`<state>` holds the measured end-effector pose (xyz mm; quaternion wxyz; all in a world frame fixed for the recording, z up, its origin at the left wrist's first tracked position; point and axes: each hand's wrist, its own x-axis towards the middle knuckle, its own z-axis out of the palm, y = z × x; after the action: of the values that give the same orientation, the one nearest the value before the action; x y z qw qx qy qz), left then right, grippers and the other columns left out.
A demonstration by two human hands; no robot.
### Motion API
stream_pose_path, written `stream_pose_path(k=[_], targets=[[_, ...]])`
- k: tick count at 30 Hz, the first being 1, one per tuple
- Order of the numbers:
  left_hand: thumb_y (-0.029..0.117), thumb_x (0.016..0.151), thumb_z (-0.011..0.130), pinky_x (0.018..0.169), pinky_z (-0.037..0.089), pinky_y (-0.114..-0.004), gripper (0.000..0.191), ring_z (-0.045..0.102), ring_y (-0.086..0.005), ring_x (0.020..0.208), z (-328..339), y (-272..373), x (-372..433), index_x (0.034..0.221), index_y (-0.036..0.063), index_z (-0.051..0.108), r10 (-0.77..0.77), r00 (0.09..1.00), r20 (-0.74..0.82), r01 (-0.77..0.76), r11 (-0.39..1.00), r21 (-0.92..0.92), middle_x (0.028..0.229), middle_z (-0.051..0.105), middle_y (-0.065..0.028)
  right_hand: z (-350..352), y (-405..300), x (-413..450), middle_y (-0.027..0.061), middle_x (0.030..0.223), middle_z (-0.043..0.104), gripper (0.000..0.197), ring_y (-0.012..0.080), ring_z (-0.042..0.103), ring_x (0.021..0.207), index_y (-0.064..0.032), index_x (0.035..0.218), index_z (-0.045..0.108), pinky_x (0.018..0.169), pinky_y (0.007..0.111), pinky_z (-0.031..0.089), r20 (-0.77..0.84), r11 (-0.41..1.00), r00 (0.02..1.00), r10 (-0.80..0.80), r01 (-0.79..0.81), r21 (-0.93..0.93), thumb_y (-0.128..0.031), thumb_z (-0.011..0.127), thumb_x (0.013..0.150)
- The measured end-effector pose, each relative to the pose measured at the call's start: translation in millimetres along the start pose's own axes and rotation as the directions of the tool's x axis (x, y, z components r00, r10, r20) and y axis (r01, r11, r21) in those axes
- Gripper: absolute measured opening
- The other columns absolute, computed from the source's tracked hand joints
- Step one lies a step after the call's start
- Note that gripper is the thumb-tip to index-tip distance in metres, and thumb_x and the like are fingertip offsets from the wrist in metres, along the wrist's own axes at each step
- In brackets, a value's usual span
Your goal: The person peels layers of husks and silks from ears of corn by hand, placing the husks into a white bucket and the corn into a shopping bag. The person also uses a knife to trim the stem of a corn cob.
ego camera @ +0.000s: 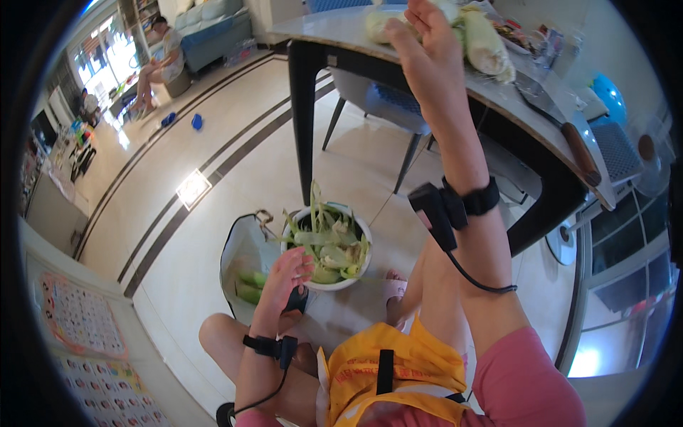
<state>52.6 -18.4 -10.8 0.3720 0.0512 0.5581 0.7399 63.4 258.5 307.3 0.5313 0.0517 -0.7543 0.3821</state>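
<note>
My left hand [288,271] hangs at the near-left rim of a round white bin [367,256], its fingers loosely apart and nothing visible in it. Pulled corn husks [333,245] fill the bin. Left of it, an open bag [251,243] holds green, unhusked corn ears [249,288]. My right hand [432,50] reaches over the edge of the table [331,25], thumb and fingers spread among husked corn ears. One pale corn ear [485,45] lies just right of the hand. Whether the fingers grip an ear is unclear.
A wooden-handled knife [580,155] lies near the table's right edge. Chairs [392,104] stand under the table, beside a black table leg [302,123]. Blue slippers [197,122] lie on the tiled floor. Farther back, a person [163,58] sits near a sofa [211,29].
</note>
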Motion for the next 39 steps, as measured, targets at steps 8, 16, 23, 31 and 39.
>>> stream_pose_path(k=[8, 16, 23, 31, 39], targets=[[0.025, 0.093, 0.055, 0.078, 0.051, -0.031, 0.036, 0.062, -0.0176, 0.093, -22, 0, -1, 0.121, 0.0037, 0.054, 0.031, 0.990, -0.140, -0.038, 0.998, -0.054, 0.106, 0.062, -0.0079, 56, 47, -159, 0.0077, 0.102, 0.062, 0.031, 0.0114, 0.059, 0.092, 0.0005, 0.117, 0.056, 0.069, 0.025, 0.051, 0.627, 0.802, 0.704, 0.332, -0.561, 0.205, -0.016, 0.056, 0.091], [0.005, 0.088, 0.048, 0.073, 0.052, -0.033, 0.031, 0.062, -0.0178, 0.087, -141, -12, -25, 0.118, -0.0005, 0.053, 0.036, 0.709, -0.705, -0.147, 0.984, -0.099, 0.102, 0.063, -0.0098, 54, 110, -231, 0.0068, 0.101, 0.064, 0.029, 0.0121, 0.063, 0.085, -0.0001, 0.115, 0.059, 0.065, 0.025, 0.050, 0.746, 0.630, 0.337, 0.575, -0.763, -0.141, -0.017, 0.051, 0.094], [0.017, 0.090, 0.054, 0.074, 0.053, -0.035, 0.035, 0.062, -0.0205, 0.086, -166, -19, -4, 0.120, 0.0004, 0.050, -0.355, 0.739, -0.572, 0.221, 0.931, -0.291, 0.103, 0.061, -0.0100, 69, 106, -214, 0.0058, 0.097, 0.064, 0.027, 0.0108, 0.062, 0.081, 0.0012, 0.113, 0.059, 0.063, 0.023, 0.049, 0.797, 0.581, 0.306, 0.521, -0.811, -0.068, -0.016, 0.052, 0.094], [0.022, 0.085, 0.059, 0.066, 0.050, -0.032, 0.037, 0.062, -0.0165, 0.079, -197, -78, 78, 0.115, 0.0005, 0.058, -0.205, 0.812, -0.546, 0.452, 0.814, 0.366, 0.097, 0.065, -0.0081, 67, 90, -206, 0.0058, 0.096, 0.066, 0.025, 0.0095, 0.062, 0.083, -0.0005, 0.113, 0.059, 0.066, 0.021, 0.048, 0.783, 0.486, 0.186, 0.594, -0.858, -0.165, -0.015, 0.049, 0.095], [0.013, 0.073, 0.064, 0.088, 0.045, -0.038, 0.040, 0.055, -0.0309, 0.109, -245, -176, 119, 0.113, 0.0065, 0.063, -0.084, 0.996, -0.039, 0.047, 0.103, 0.994, 0.111, 0.062, -0.0158, 68, 87, -205, 0.0070, 0.094, 0.065, 0.024, 0.0092, 0.060, 0.082, 0.0012, 0.114, 0.058, 0.065, 0.020, 0.046, 0.717, 0.401, 0.147, 0.681, -0.894, -0.199, -0.011, 0.049, 0.095]])
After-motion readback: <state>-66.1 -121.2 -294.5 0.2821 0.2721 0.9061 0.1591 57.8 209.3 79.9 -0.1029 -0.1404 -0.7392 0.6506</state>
